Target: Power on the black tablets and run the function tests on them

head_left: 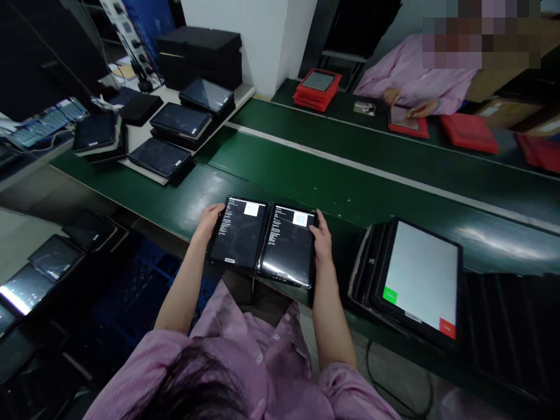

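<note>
Two black tablets lie side by side at the near edge of the green bench, in front of my body. Each screen is lit, dark with small white text and a QR code near the top right. My left hand [212,217] grips the outer edge of the left tablet [240,239]. Along the outer edge of the right tablet [286,251], my right hand [321,236] is closed, thumb over the front. The fingers under both tablets are hidden. Right of my right hand, a tablet with a white screen [424,274] tops a stack of tablets, showing a green and a red corner square.
Stacked tablets [181,119] and black foam blocks [199,52] stand at the back left. More tablets [56,256] sit low on the left. Across the green bench [280,166], a co-worker [424,70] handles a tablet on a red sleeve, beside red piles [470,133].
</note>
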The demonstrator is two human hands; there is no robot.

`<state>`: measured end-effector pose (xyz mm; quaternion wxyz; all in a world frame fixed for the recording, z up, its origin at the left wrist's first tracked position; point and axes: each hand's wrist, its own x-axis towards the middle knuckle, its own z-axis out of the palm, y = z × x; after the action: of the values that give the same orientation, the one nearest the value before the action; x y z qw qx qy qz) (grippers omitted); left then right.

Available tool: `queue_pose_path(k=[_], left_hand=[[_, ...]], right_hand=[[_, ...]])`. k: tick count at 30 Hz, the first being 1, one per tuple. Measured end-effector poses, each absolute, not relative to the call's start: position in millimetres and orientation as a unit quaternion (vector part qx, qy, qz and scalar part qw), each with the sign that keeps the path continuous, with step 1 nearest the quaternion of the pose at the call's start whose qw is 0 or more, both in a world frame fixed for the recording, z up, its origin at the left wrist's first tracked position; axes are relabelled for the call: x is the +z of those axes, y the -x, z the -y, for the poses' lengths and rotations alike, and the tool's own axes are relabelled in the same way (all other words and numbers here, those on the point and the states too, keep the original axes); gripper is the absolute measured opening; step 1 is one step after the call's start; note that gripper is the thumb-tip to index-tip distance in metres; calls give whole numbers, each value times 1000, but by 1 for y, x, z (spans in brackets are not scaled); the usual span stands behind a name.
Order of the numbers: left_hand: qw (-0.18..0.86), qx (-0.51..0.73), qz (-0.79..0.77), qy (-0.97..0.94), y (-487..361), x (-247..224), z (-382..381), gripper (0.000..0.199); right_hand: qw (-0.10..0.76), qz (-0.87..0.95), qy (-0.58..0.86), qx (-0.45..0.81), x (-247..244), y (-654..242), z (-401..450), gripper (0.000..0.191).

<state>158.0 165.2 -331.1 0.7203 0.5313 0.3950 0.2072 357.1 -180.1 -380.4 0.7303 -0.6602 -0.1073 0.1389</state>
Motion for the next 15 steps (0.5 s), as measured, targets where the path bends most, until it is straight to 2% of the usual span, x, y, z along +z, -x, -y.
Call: queue_pose_path(k=[3,7,10,12,15], left_hand=[[719,209,-397,-531,-158,-329,-164,46],[722,206,-395,-529,-158,-328,-161,47],[714,205,-401,-536,-156,-326,-161,48],[664,221,-415,-582,-157,-323,-164,42],[492,278,-401,-721,-169,-311,-161,30]], right_hand=[[736,103,655,138,-376,-355,180,90],[728,130,658,138,-367,-349,181,103],[742,117,642,156,-360,-345,181,102],[755,102,628,162,-357,-343,181,99],[763,88,621,157,-353,-340,180,94]])
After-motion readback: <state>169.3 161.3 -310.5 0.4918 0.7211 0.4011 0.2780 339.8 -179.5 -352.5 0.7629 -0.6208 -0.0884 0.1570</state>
